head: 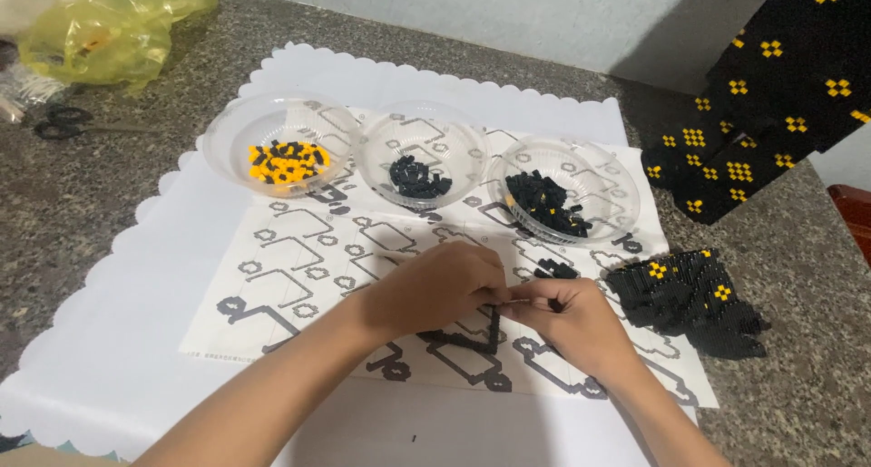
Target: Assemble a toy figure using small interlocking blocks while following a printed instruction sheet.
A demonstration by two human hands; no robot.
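Both hands meet over the pattern sheet (299, 276): the left hand (435, 290) and right hand (567, 317) pinch a thin strip of black beads (485, 335), keeping it flat on the sheet. Three bead bowls (426, 158) stand close behind.

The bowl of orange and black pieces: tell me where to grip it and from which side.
Take the clear bowl of orange and black pieces by its outer rim at the left, coming in from the left. That side faces bare white mat, while its right rim sits close to the middle bowl. The rim flares wide and thin, so a grip over the edge suits it; both hands work nearer the person.
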